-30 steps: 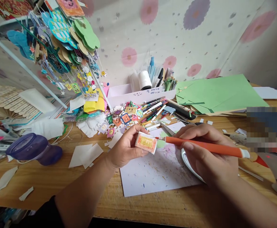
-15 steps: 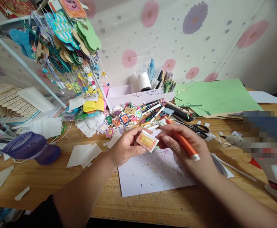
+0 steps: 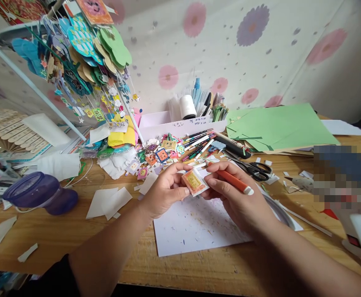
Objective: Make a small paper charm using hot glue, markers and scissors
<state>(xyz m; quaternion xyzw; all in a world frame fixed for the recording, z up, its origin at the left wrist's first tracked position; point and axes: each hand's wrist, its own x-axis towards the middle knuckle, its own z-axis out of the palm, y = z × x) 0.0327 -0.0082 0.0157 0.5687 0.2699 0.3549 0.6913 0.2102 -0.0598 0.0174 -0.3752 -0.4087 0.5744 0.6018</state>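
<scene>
Swung away from the small yellow-and-orange, white-bordered paper rectangle (image 3: 195, 182), the orange-barrelled marker (image 3: 234, 180) sits gripped in the right hand (image 3: 240, 202), its fingertips at the rectangle's right edge, the left hand (image 3: 164, 189) pinching its left, above the speckled white paper sheet (image 3: 183, 239) near the wooden table's (image 3: 140, 262) front edge.
</scene>
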